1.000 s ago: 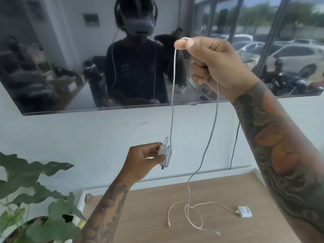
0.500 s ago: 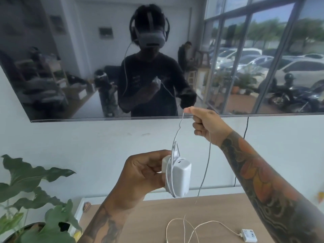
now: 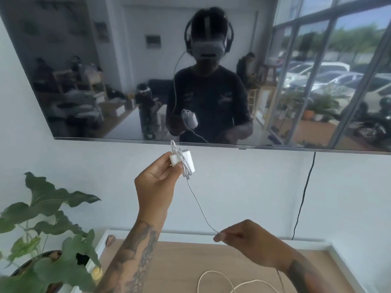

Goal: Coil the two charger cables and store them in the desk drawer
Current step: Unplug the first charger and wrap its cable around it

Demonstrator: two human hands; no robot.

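My left hand is raised in front of the wall and grips a white charger block with a few turns of its white cable wound around it. The free cable runs down and right from the block to my right hand, which pinches it between thumb and forefinger low over the desk. A second white cable lies in loose loops on the wooden desk top below my right hand. Its charger block is out of frame. No drawer is visible.
A large dark screen hangs on the white wall above the desk and mirrors the room. A leafy potted plant stands at the left of the desk. A black cord hangs down the wall at the right.
My right hand has swung down from above head height to just over the desk, still pinching the cable. My left hand has lifted the charger block higher, and more cable lies around it.
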